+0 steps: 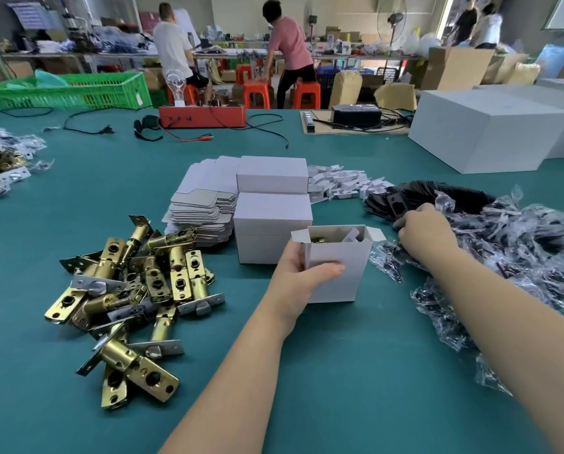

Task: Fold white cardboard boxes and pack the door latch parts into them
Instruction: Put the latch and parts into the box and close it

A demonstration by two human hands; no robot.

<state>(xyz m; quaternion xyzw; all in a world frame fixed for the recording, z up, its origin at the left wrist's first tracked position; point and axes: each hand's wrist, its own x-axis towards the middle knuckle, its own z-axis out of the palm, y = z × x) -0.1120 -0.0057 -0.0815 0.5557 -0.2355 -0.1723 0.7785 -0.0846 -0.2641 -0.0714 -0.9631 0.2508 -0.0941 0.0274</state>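
Left hand (301,268) is out front, forearm angling up from bottom centre, thumb laid flat across and fingers wrapped behind in a grip. Right hand (426,229) stretches further away on the right, arm nearly straight, knuckles up, fingers curled down out of sight.

Green table (306,388) surface. Far edge, centre: red box (202,117) with a clear bulb (175,85) standing on its left end, black cable (267,126) and red clip leads (198,137) trailing off in front. Right of it, black unit (356,114) on a cardboard sheet with a power strip (308,121). Green crate (67,91) at far left. Large white cartons (490,132) at far right. Behind the table: orange stools (257,95), two people at a cluttered bench, brown cardboard boxes (454,68).
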